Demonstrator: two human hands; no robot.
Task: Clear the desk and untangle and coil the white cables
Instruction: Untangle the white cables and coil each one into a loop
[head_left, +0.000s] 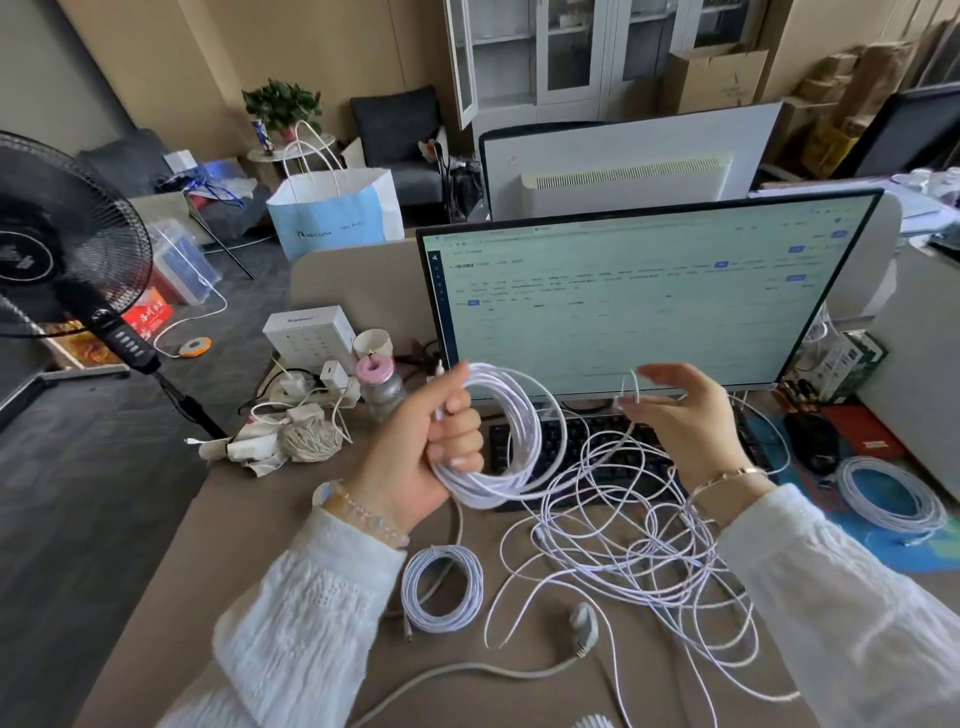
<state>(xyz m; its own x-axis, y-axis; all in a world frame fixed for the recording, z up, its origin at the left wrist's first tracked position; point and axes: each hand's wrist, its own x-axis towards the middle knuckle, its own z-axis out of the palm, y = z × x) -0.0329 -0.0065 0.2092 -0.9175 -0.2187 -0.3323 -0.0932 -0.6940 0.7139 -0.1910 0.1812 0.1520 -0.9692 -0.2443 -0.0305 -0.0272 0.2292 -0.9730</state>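
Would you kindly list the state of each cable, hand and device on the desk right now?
Left hand: grips a partly wound coil.
Right hand: pinches a loose strand.
Tangled cable: loose on the desk.
Small coil: wound, lying flat.
Right-side coil: wound, lying flat.
Monitor: on.
Grey plug: unplugged.

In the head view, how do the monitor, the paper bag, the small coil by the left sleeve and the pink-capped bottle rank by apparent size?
Largest to smallest:
1. monitor
2. paper bag, though it stands farther away, so it looks smaller than it is
3. small coil
4. pink-capped bottle

The coil and bottle look nearly alike; that order is unsure.
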